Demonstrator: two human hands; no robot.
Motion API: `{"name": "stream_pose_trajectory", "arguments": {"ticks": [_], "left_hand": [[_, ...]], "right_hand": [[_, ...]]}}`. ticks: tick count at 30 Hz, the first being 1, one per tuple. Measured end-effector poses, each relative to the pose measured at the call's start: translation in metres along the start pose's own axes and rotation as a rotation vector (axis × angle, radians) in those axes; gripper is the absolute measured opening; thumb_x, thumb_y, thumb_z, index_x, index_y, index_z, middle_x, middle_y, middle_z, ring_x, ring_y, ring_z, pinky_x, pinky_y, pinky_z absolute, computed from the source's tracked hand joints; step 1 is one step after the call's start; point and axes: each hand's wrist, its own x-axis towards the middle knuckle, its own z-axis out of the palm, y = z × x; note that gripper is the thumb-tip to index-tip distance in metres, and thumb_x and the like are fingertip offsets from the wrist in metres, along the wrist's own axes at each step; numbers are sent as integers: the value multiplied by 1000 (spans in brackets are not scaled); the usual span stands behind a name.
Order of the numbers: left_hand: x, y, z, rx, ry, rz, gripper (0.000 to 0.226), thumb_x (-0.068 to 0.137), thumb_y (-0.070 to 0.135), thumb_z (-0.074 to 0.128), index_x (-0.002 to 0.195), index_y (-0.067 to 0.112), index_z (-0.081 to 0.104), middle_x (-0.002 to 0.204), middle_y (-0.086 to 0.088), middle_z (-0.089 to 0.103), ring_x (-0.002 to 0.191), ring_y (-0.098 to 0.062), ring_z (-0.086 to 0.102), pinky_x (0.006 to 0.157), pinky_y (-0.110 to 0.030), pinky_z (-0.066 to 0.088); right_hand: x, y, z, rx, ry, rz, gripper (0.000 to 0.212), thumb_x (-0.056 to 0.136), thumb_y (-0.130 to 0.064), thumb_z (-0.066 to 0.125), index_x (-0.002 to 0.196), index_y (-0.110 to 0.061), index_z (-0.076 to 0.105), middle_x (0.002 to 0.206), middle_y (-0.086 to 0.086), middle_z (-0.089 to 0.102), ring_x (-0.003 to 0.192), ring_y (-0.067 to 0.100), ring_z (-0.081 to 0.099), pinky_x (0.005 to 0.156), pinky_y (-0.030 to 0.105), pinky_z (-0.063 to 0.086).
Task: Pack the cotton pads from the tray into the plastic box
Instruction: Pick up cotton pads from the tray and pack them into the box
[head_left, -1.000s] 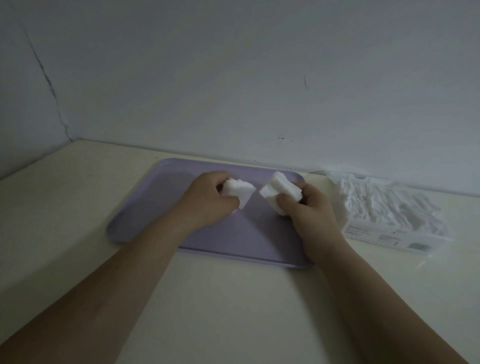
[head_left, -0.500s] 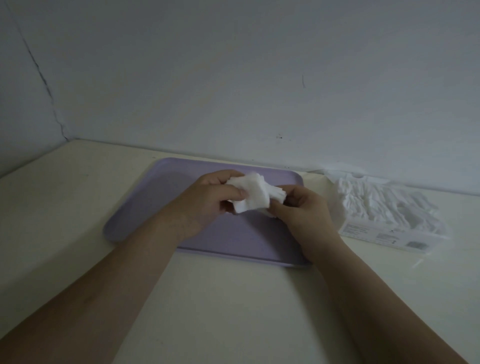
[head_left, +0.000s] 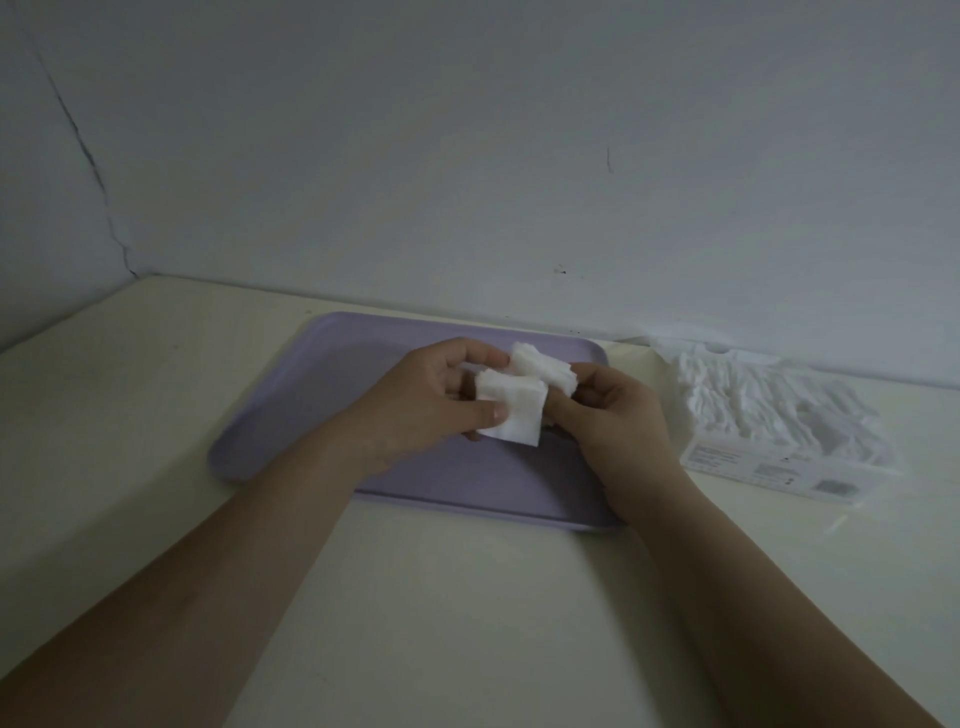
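Observation:
Above the lilac tray (head_left: 291, 415) my left hand (head_left: 426, 400) grips a small stack of white square cotton pads (head_left: 511, 413), thumb on top. My right hand (head_left: 613, 415) pinches a second stack of cotton pads (head_left: 540, 366) that lies just behind and partly over the first. The two stacks touch between my hands. The clear plastic box (head_left: 769, 457) stands to the right of the tray and is filled with white pads.
The tray and box sit on a cream table (head_left: 467, 597) against a pale wall (head_left: 467, 156). The tray's bare floor shows to the left of my hands. A wall corner with a crack runs at the far left.
My hands held two separate stacks apart a second ago. They have come together, and the stacks now overlap between them.

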Motion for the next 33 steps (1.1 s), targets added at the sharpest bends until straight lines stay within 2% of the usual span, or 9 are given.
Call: {"name": "stream_pose_trajectory", "arguments": {"ticks": [6,10,13,17,22,26,29,31,33], "left_hand": [[0,0,4,-21,-40,57,52,87,-9,73,126,25,65,99,4,73,78,-12,60,58,-19,49],[-1,4,4,-115,-30,118,57,84,-10,73,128,24,66,92,1,69,74,-7,61,60,-16,48],[0,5,3,-89,-31,119,58,79,1,78,128,31,67,102,-8,73,83,-16,62,65,-24,54],[1,-1,7,61,90,101,60,76,-5,84,126,24,68,105,-9,77,91,-25,71,95,-47,58],[2,-1,6,187,138,96,59,75,-2,87,124,24,69,92,11,72,79,-20,71,83,-36,59],[3,1,10,224,228,115,53,68,10,92,114,27,71,92,3,76,67,-11,65,74,-30,56],[3,0,6,282,192,70,61,60,25,90,117,27,68,93,-2,73,71,-16,67,76,-35,59],[5,-1,-2,353,157,62,62,62,28,87,120,32,66,98,3,70,75,-16,67,76,-34,58],[7,-5,-14,501,264,65,54,69,26,81,121,32,66,110,4,69,87,-15,66,84,-34,58]], "right_hand": [[0,-3,0,131,29,15,18,92,-2,73,107,6,69,101,22,78,93,32,75,90,47,62],[1,0,0,43,57,-9,9,93,-5,74,101,-3,70,99,18,79,93,30,75,93,52,61],[1,2,0,-35,22,6,11,90,-9,78,101,-9,73,97,14,80,98,35,75,95,57,58],[-1,0,1,-53,-105,37,19,92,0,73,111,-2,72,102,16,80,97,31,74,97,56,58],[-1,-2,2,-38,-157,37,22,95,6,65,116,2,70,109,20,77,98,27,72,94,48,57],[-2,-4,-1,37,-283,47,41,82,5,74,122,-4,67,117,16,76,109,26,71,100,42,55],[-3,0,2,-98,-197,13,47,74,-12,90,115,-8,68,109,11,78,102,24,73,97,46,58],[-2,3,3,-160,-96,-23,32,81,-8,85,108,-10,69,103,10,79,95,21,73,93,48,58],[-1,4,2,-191,-34,-69,24,85,-7,80,106,-13,69,102,9,78,92,17,72,90,44,58]]}}
